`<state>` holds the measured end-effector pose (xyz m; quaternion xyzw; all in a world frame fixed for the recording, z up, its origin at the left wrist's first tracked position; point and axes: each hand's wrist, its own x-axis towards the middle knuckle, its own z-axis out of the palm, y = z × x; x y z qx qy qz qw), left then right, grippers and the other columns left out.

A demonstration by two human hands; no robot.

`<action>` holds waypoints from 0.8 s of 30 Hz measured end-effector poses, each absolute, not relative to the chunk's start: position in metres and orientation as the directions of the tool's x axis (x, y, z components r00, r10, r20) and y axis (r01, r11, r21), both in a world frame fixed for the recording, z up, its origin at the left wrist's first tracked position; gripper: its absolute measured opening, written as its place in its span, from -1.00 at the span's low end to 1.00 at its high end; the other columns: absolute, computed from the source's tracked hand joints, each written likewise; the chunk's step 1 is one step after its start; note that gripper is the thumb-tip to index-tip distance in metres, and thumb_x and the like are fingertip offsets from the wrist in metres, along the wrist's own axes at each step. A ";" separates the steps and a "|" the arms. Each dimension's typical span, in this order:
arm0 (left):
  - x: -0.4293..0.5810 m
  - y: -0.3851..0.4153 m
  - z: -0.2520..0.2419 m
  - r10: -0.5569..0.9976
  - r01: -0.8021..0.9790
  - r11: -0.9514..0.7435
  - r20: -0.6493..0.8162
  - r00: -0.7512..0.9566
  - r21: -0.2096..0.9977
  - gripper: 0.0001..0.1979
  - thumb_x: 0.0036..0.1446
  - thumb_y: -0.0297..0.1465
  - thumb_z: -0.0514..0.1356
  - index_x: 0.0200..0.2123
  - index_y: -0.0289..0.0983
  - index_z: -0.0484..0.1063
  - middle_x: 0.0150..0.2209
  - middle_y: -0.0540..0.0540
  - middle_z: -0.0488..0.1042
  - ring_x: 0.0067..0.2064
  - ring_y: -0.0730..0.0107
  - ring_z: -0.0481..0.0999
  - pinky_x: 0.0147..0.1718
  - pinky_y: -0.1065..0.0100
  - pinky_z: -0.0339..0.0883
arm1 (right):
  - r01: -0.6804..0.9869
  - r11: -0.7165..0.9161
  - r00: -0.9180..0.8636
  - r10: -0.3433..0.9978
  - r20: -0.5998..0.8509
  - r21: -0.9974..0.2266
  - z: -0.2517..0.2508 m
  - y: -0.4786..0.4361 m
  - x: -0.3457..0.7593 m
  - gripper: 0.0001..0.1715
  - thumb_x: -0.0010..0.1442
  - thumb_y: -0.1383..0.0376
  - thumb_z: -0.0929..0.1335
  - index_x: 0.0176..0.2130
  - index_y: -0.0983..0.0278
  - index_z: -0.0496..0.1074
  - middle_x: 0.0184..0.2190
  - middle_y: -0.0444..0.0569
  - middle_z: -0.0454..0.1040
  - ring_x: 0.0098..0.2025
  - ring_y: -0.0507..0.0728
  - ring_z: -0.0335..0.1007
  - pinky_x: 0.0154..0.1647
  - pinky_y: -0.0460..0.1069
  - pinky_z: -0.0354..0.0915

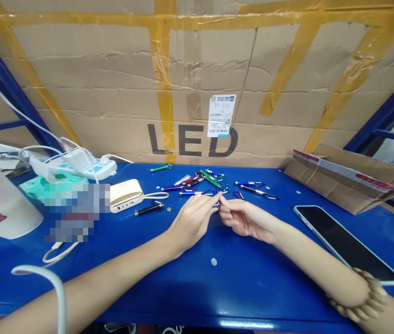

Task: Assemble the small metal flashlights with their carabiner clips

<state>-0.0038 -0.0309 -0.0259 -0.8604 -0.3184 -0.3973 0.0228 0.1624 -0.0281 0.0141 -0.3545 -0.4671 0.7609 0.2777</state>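
Observation:
My left hand [190, 221] and my right hand [243, 217] meet above the middle of the blue table, fingertips pinched together. Between them is a small keychain flashlight [215, 205], mostly covered by my fingers; a bit of purple and metal shows. Just beyond my hands lies a loose group of similar flashlights with carabiner clips, among them a blue one [190, 193], a purple one [173, 188] and a green one [209, 178]. A black one [148, 208] rests left of my left hand. To the right are another blue one [248, 183] and a black one [252, 190].
A cream power bank [125, 195], a white power strip [104, 168], a tissue pack [36, 188] and a pale bin-like container [16, 218] stand left, with cables. A phone [348, 243] and a brown paper bag [339, 178] lie right. A large cardboard box [113, 93] closes off the back.

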 end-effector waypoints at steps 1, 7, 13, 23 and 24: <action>-0.003 -0.032 -0.025 0.555 0.591 -0.776 0.685 0.472 0.221 -0.69 0.24 -0.43 -0.11 -0.02 -0.33 0.28 -0.20 -0.16 0.45 -0.18 0.35 0.38 -0.15 0.27 0.28 | -0.083 -0.430 -0.588 0.750 -0.304 -0.899 0.014 -0.029 0.161 -0.55 -0.04 0.08 0.41 -0.56 0.28 0.13 -0.67 -0.28 0.05 -0.69 -0.15 -0.05 -0.83 -0.27 -0.02; 0.001 -0.036 -0.018 0.719 0.704 -0.650 0.532 0.447 0.287 -0.70 0.25 -0.42 -0.17 -0.22 -0.30 0.34 -0.28 -0.14 0.42 -0.23 0.31 0.34 -0.22 0.25 0.26 | 0.247 -0.004 -0.344 0.935 -0.091 -0.969 0.006 -0.030 0.156 -0.47 -0.02 -0.12 0.32 -0.52 0.30 0.26 -0.66 -0.19 0.21 -0.69 -0.08 0.11 -0.84 -0.19 0.08; 0.000 -0.031 -0.021 0.767 0.634 -0.635 0.457 0.450 0.441 -0.73 0.25 -0.43 -0.16 -0.20 -0.28 0.32 -0.21 -0.10 0.43 -0.17 0.35 0.34 -0.16 0.28 0.24 | 0.483 0.672 -0.434 0.741 0.513 -0.562 0.006 -0.021 0.174 -0.76 0.12 0.13 0.31 -0.32 0.23 0.45 -0.35 0.00 0.44 -0.36 0.07 0.36 -0.36 -0.04 0.35; -0.001 -0.028 -0.019 0.784 0.594 -0.608 0.280 0.555 0.526 -0.73 0.24 -0.41 -0.13 -0.18 -0.26 0.34 -0.23 -0.07 0.45 -0.20 0.35 0.35 -0.12 0.23 0.25 | 0.540 0.773 -0.658 0.635 0.405 -0.333 0.004 -0.015 0.185 -0.67 0.24 0.25 0.17 -0.35 0.23 0.46 -0.30 0.03 0.45 -0.33 0.06 0.36 -0.31 -0.06 0.25; -0.001 -0.028 -0.020 0.777 0.590 -0.616 0.279 0.564 0.523 -0.72 0.24 -0.41 -0.14 -0.13 -0.26 0.32 -0.19 -0.09 0.45 -0.17 0.34 0.35 -0.09 0.22 0.25 | 0.559 0.759 -0.643 0.651 0.403 -0.335 0.004 -0.016 0.183 -0.69 0.23 0.24 0.18 -0.35 0.24 0.46 -0.32 0.03 0.45 -0.33 0.07 0.35 -0.31 -0.05 0.25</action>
